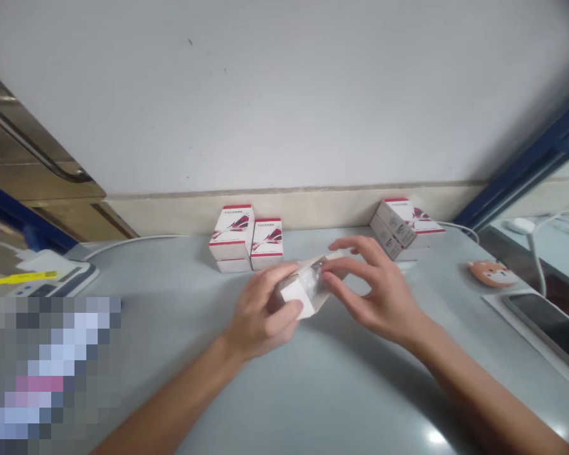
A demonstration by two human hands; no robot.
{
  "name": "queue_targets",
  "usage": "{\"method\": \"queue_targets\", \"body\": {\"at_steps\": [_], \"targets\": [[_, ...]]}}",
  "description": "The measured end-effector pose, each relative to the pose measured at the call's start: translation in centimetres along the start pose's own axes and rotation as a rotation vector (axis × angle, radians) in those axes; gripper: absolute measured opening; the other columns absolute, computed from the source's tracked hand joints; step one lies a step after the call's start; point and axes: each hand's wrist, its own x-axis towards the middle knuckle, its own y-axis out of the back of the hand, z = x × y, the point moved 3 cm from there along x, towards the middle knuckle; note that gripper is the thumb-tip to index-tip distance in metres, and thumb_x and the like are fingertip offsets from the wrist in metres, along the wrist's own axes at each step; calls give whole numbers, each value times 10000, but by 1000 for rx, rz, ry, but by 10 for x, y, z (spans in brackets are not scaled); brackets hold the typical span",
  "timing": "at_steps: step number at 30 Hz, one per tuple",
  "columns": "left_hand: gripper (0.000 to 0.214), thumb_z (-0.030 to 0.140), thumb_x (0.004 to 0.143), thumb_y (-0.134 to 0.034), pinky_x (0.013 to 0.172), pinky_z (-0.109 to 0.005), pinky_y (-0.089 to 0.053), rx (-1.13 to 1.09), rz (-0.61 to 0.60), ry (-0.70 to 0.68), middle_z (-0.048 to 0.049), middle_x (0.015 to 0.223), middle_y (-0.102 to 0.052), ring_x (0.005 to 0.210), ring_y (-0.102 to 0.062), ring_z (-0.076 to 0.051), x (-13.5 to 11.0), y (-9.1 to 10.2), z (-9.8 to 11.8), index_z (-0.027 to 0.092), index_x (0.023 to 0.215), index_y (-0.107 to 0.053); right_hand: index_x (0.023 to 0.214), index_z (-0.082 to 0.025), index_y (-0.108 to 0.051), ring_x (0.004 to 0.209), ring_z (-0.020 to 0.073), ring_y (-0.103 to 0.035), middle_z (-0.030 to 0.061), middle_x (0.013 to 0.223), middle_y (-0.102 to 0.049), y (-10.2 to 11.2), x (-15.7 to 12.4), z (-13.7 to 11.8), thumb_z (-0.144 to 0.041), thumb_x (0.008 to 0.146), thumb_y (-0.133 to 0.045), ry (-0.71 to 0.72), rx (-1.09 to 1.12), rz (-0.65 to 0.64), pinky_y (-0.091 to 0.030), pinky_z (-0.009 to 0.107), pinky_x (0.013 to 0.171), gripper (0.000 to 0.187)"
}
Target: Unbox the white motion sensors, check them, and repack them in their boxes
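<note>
My left hand [263,313] grips a small open white carton [296,292] above the grey table, its fingers wrapped over the top and its thumb at the front. A clear plastic insert [310,279] shows in the carton's open part. My right hand [374,287] comes in from the right, with its fingertips pressed on this clear piece and its upper finger arched just behind. Part of the carton is hidden by my fingers, and the contents cannot be made out.
Several white boxes with red trim [231,232] stand stacked against the wall, with more boxes [403,224] to the right. On the grey table [341,392] lie an orange animal-face object [492,273] and a dark tablet [547,322]. A white device [52,278] sits left, beside a blurred patch.
</note>
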Motion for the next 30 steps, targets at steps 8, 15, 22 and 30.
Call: {"method": "queue_targets", "body": {"at_steps": [8,15,22,30], "targets": [[300,54,813,-712,849,-386,-664,341,92,-432,-66,1284,-726,1154,-733,-246,10,1,32,292,952,-593,1018,-280,-781,1354,359,-562,112,1277,-715,-30,-20,-6,-415,1005,-664,-400,213,41,-497,577,1056,179],[415,24,875,-674,965,-412,-620,294,-92,-322,-123,1442,-646,1283,-680,-263,6,-1,22,288,1186,-603,853,-265,-798,1084,287,-680,90,1230,-684,-36,-17,12,-452,895,-741,-656,528,126,-526,497,973,200],[695,80,942,-650,877,-371,-648,-1,-192,23,-140,1622,-398,1304,-655,-255,0,-13,2,394,1507,-395,853,-228,-713,968,210,-703,58,1094,-760,-3,2,49,-442,885,-776,-609,609,357,-551,366,879,225],[512,451,912,-761,832,-368,-642,-500,-276,663,-93,1209,-754,1008,-751,-250,5,-28,-2,260,1358,-597,791,-231,-588,592,139,-557,-33,714,-623,50,4,83,-469,859,-757,-641,463,896,-471,261,475,300]]}}
